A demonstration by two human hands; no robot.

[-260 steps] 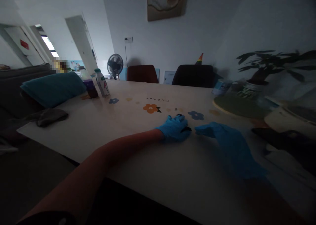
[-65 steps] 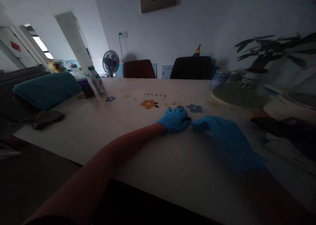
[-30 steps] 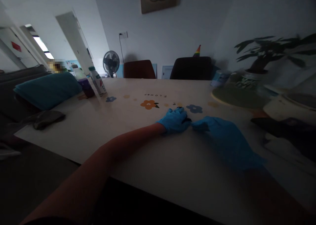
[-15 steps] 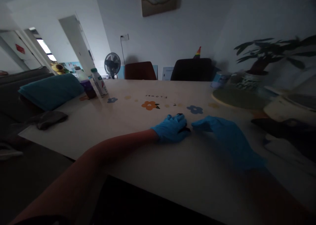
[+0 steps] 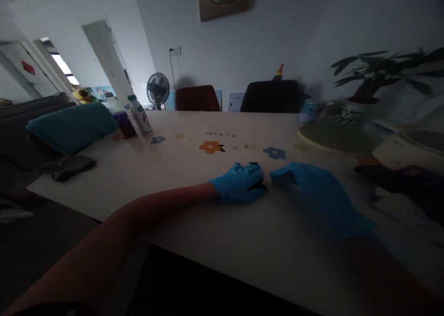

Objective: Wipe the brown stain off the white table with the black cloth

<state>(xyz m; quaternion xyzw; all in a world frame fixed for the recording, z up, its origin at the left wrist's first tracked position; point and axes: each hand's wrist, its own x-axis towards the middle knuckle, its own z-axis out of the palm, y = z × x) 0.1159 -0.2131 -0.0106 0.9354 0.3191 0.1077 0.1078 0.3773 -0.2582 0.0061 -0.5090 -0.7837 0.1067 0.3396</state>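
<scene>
Both my hands wear blue gloves and rest on a pale table [image 5: 180, 177] printed with small flowers. My left hand [image 5: 239, 184] lies knuckles up, its fingers curled over a small black object [image 5: 258, 185] that shows only as a dark sliver at the fingertips. My right hand [image 5: 314, 191] lies just to the right, fingers held together and pointing left, its tip almost touching the left hand. Whether the right hand holds anything is hidden in the dim light.
Two bottles [image 5: 140, 114] stand at the table's far left, by a teal cushion [image 5: 71, 124] and a dark cloth [image 5: 69, 167]. A potted plant [image 5: 364, 98] on a round mat, tins and dark items crowd the right. Two chairs [image 5: 270, 96] and a fan [image 5: 157, 88] stand behind.
Both hands stay together in the same place on the table. Only the camera has shifted slightly; the left hand sits a little nearer to me than a second ago.
</scene>
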